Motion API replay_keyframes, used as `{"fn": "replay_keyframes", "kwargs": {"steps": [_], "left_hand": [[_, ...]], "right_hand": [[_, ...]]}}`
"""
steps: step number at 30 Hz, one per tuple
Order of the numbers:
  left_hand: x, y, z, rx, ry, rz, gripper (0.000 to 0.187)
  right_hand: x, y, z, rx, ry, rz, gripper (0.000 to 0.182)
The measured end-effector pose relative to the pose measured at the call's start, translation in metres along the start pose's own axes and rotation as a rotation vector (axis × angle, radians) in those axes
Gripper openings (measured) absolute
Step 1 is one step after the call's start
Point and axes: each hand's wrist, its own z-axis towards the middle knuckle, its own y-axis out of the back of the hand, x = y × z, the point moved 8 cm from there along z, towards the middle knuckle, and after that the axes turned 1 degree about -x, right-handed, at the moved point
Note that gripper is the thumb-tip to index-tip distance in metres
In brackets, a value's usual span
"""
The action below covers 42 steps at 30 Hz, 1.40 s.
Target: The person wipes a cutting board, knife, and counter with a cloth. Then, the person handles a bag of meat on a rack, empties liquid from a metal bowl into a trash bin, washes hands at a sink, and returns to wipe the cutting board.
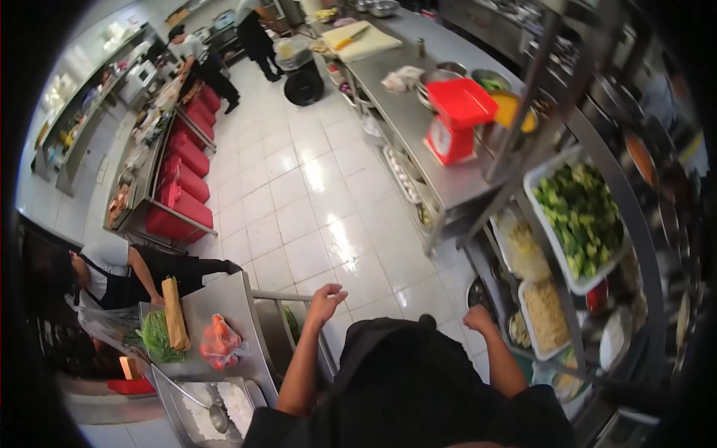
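Observation:
My left hand point(327, 302) hangs over the floor beside the steel counter point(254, 328) on the left, its fingers loosely bent and apart, holding nothing. On that counter lie leafy greens point(158, 337), a long brown paper-wrapped bundle point(175, 313) and a plastic bag of red-orange produce point(221, 343). My right hand point(478, 319) is closed and looks bare, close to the shelf rack on the right. Nearest to it are a tray of pale shredded food point(546, 317) and a container of light yellow pieces point(524, 246). Above them sits a white tub of broccoli point(579, 216).
A red scale point(452, 123) stands on the long steel table point(441, 175). A person point(112, 272) is at the left counter; two other people point(202, 67) stand farther back. Red bins point(179, 205) line the left, and a black tub point(303, 87) sits on the tiled floor point(299, 201).

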Motion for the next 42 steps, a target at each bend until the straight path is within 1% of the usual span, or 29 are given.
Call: {"fn": "replay_keyframes", "kwargs": {"steps": [2,4,6,9,12,13,15,18,19,20,22,23,24,25,27,28,29,30,31,32,34,36,38,40,42], "left_hand": [[0.002,0.016,0.000,-0.049,0.129,-0.180,0.037],[0.005,0.032,0.008,-0.094,0.165,-0.259,0.037],[-0.001,0.053,0.034,-0.136,0.168,-0.317,0.038],[-0.020,0.085,0.073,-0.173,0.158,-0.357,0.039],[-0.048,0.118,0.134,-0.156,0.059,-0.350,0.040],[-0.064,0.131,0.156,-0.151,0.016,-0.326,0.040],[-0.096,0.156,0.195,-0.148,-0.061,-0.281,0.040],[-0.145,0.192,0.249,-0.106,-0.170,-0.232,0.041],[-0.149,0.203,0.273,-0.109,-0.186,-0.238,0.039],[-0.146,0.216,0.298,-0.142,-0.191,-0.179,0.038],[-0.130,0.239,0.357,-0.205,-0.196,-0.065,0.037],[-0.103,0.248,0.390,-0.239,-0.178,-0.014,0.036],[-0.075,0.255,0.414,-0.233,-0.110,0.152,0.037],[-0.037,0.262,0.429,-0.308,-0.027,0.339,0.036],[0.063,0.251,0.460,0.027,0.080,0.858,0.037],[0.104,0.253,0.449,0.105,0.335,0.757,0.040],[0.154,0.254,0.439,0.123,0.489,0.645,0.039],[0.151,0.254,0.407,0.056,0.584,0.412,0.036],[0.160,0.251,0.384,0.020,0.612,0.263,0.034],[0.223,0.236,0.374,-0.049,0.702,0.059,0.029],[0.242,0.224,0.328,-0.071,0.777,-0.053,0.028],[0.248,0.207,0.294,-0.127,0.789,-0.150,0.027],[0.240,0.200,0.279,-0.206,0.737,-0.216,0.027],[0.229,0.199,0.286,-0.284,0.641,-0.258,0.026],[0.215,0.208,0.302,-0.364,0.450,-0.287,0.027]], "right_hand": [[0.020,0.129,0.046,-0.144,-0.234,0.517,0.026],[0.055,0.218,0.103,-0.257,-0.105,0.587,0.030],[0.083,0.277,0.162,-0.337,-0.018,0.562,0.028],[0.124,0.353,0.212,-0.338,0.033,0.603,0.025],[0.141,0.401,0.234,-0.354,0.038,0.672,0.024],[0.139,0.409,0.243,-0.388,0.022,0.680,0.024],[0.127,0.410,0.255,-0.445,-0.005,0.695,0.025],[0.107,0.405,0.265,-0.406,-0.138,0.736,0.027],[0.099,0.398,0.272,-0.393,-0.183,0.777,0.027],[0.095,0.400,0.277,-0.445,-0.211,0.779,0.028],[0.086,0.410,0.284,-0.545,-0.273,0.777,0.028],[0.081,0.411,0.297,-0.542,-0.295,0.811,0.028],[0.073,0.415,0.314,-0.542,-0.315,0.843,0.028],[0.065,0.418,0.330,-0.538,-0.334,0.876,0.028],[0.058,0.432,0.364,-0.539,-0.294,0.964,0.028],[0.054,0.449,0.385,-0.547,-0.263,1.006,0.028],[0.053,0.471,0.406,-0.552,-0.246,0.967,0.028],[0.053,0.492,0.424,-0.554,-0.234,0.932,0.028],[0.056,0.506,0.441,-0.546,-0.230,0.901,0.028],[0.061,0.524,0.467,-0.595,-0.142,0.865,0.027],[0.066,0.558,0.520,-0.680,0.015,0.780,0.024],[0.085,0.615,0.549,-0.597,0.045,0.873,0.026],[0.101,0.663,0.587,-0.553,0.056,0.856,0.025],[0.119,0.702,0.620,-0.530,0.082,0.842,0.024],[0.135,0.730,0.646,-0.531,0.111,0.835,0.024]]}}
